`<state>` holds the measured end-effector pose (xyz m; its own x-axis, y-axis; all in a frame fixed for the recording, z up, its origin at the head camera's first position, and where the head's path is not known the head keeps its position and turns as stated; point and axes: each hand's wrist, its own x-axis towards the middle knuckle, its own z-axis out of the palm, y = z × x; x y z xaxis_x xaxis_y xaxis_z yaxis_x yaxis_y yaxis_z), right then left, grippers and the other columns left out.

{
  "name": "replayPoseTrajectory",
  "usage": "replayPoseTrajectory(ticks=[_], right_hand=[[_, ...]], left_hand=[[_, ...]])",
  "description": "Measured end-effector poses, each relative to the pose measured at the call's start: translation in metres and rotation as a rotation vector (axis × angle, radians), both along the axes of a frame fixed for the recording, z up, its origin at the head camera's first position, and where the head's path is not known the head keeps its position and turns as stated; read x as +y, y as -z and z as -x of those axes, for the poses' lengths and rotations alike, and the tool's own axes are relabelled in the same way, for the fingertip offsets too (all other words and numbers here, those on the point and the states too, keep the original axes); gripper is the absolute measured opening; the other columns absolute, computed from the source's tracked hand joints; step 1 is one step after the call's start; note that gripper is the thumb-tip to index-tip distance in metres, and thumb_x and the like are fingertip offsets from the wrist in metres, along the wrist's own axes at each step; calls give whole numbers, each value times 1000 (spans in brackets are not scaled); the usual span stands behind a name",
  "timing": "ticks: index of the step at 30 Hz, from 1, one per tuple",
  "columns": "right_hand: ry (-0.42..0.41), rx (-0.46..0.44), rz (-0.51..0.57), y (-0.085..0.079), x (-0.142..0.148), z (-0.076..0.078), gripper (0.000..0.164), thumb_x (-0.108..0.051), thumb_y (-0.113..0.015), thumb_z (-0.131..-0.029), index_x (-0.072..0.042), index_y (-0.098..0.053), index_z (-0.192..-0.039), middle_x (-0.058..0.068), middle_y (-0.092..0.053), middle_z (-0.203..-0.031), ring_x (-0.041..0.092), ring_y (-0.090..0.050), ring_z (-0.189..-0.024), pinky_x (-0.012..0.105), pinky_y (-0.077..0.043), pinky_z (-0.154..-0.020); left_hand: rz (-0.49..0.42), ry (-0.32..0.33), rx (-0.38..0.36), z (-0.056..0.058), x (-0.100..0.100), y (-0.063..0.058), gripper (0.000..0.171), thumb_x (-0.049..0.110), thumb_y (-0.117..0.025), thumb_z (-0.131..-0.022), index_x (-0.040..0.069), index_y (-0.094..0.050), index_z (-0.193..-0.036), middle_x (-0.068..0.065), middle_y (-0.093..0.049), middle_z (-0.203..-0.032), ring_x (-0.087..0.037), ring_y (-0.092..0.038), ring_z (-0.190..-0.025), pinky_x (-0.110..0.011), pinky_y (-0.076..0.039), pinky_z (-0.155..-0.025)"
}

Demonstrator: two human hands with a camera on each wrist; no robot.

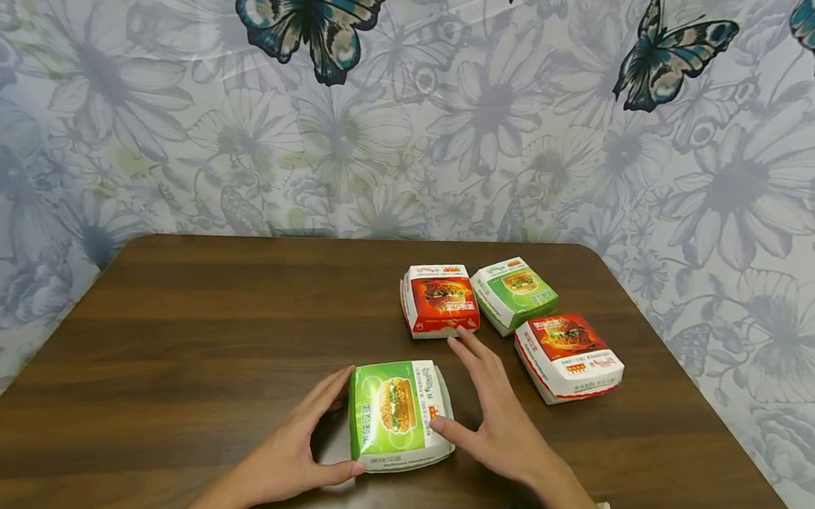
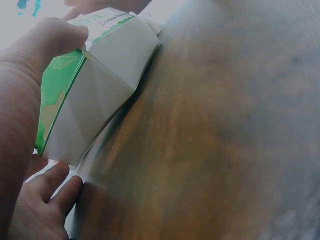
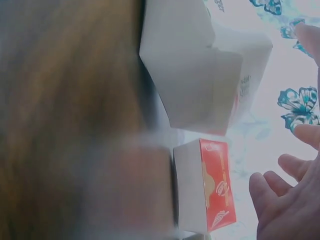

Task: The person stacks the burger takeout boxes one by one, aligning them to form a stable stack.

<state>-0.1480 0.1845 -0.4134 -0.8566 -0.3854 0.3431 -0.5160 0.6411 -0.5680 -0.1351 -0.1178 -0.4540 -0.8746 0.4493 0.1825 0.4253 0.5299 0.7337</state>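
Note:
A green and white burger box (image 1: 377,432) with a burger picture on its lid lies near the front middle of the table. My left hand (image 1: 290,451) holds its left side, the thumb at the front corner and the fingers around the back corner. In the left wrist view the thumb lies over the edge of the burger box (image 2: 75,107) and fingertips show at its far end. My right hand (image 1: 505,428) hovers at the box's right side with fingers spread, its thumb overlapping the white strip. In the right wrist view these fingers stand apart from the white box side (image 3: 185,80).
Behind the right hand stand a red burger box (image 1: 441,299), another green one (image 1: 517,292) and a red and white one (image 1: 569,358), close together on the brown wooden table (image 1: 200,327). A patterned wall covering (image 1: 399,160) rises behind the table's back edge.

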Motion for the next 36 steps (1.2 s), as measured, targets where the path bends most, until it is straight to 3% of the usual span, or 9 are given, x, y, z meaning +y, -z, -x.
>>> replayPoseTrajectory(ticks=[8,21,29,36], right_hand=[[47,22,15,-2,5,1,94,-46,-75,-80,-33,-18,-153,-9,-12,-160,17,-17,-145,55,-34,-106],[95,45,6,-3,10,-1,93,-44,-77,-79,-32,-22,-153,-3,-17,-160,18,-20,-143,54,-31,-106],[108,52,0,-6,9,2,93,-43,-78,-79,-32,-22,-152,-8,-16,-160,18,-20,-144,50,-30,-107],[136,72,7,-8,13,6,94,-42,-79,-77,-32,-24,-152,-6,-17,-159,22,-19,-145,58,-28,-107]], left_hand=[[-11,20,-36,-1,-2,-2,107,64,-72,-72,37,-9,-154,14,-19,-157,-9,-47,-126,-48,-42,-103],[-17,58,-26,1,0,-3,106,62,-72,-74,34,-8,-155,6,-20,-159,-11,-48,-126,-45,-42,-104],[-30,55,-32,-1,-2,-3,107,60,-73,-74,34,-7,-155,5,-20,-159,-12,-48,-126,-44,-42,-104],[-23,51,-37,0,-3,-3,107,60,-73,-75,34,-7,-155,4,-19,-159,-12,-48,-126,-46,-41,-104]])
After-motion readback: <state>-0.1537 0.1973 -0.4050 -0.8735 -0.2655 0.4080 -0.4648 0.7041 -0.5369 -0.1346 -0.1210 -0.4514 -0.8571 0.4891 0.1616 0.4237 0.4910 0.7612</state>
